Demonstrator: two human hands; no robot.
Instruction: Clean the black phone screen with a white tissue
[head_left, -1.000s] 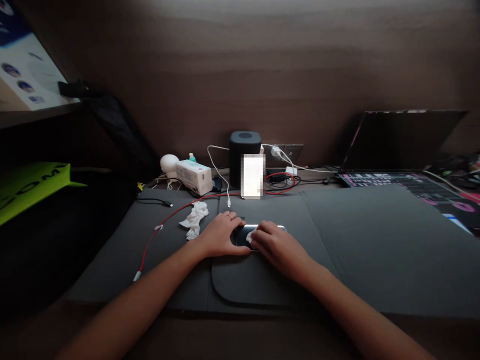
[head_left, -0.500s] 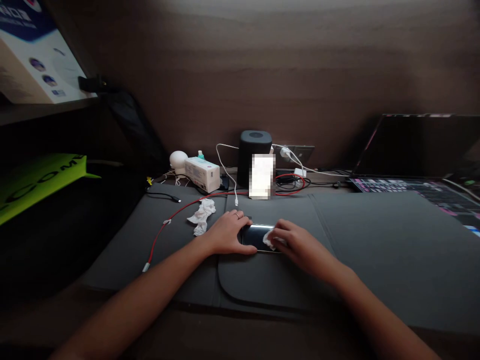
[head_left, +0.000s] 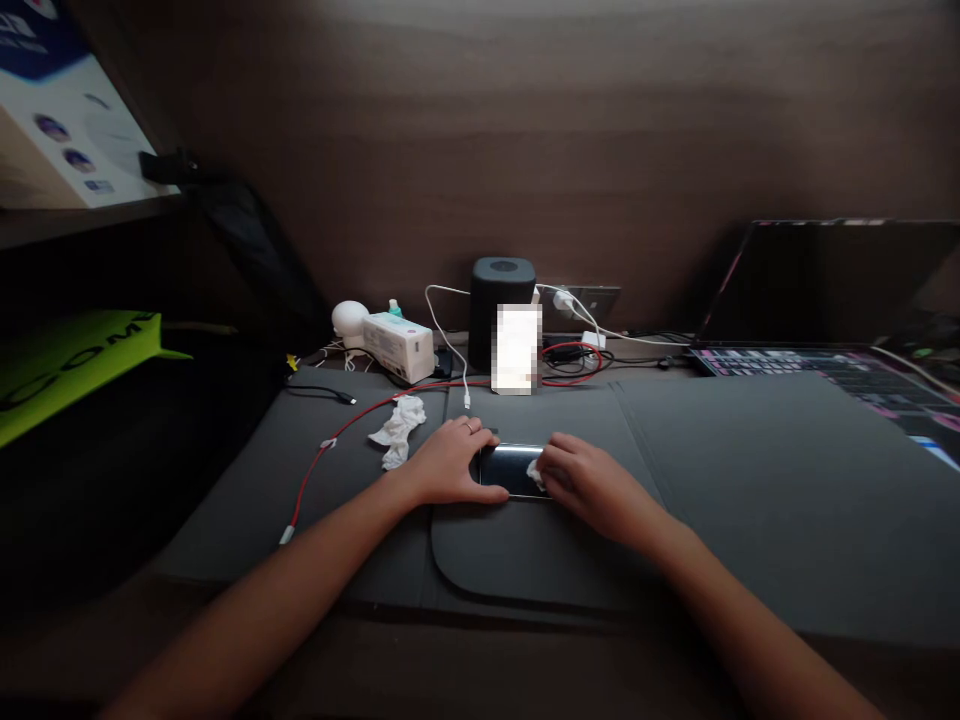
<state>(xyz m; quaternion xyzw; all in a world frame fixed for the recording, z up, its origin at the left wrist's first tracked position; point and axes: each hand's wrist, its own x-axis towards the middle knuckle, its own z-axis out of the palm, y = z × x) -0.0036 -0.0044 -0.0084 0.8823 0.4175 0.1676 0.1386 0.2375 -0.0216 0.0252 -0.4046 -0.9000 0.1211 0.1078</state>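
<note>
A smartphone (head_left: 511, 468) with a dark, shiny screen lies flat on the grey desk mat (head_left: 742, 500). My left hand (head_left: 451, 462) grips its left end, thumb along the near edge and fingers at the far edge. Pinched in my right hand (head_left: 589, 480) is a small white tissue (head_left: 535, 474), pressed against the right part of the screen. The right end of the phone is hidden beneath that hand. Left of my left hand lies a crumpled tissue (head_left: 400, 430).
A red cable (head_left: 306, 478) curves across the mat's left side. Behind stand a white box (head_left: 399, 346), a black speaker (head_left: 484, 310) and a blurred-out bright panel (head_left: 516, 348). A white cable end (head_left: 466, 400) lies near the phone. An open laptop (head_left: 832, 290) stands at the right.
The whole view has shifted slightly. My right hand's fingers have drawn closer together around the tissue, which shows less. My left hand keeps its hold on the smartphone.
</note>
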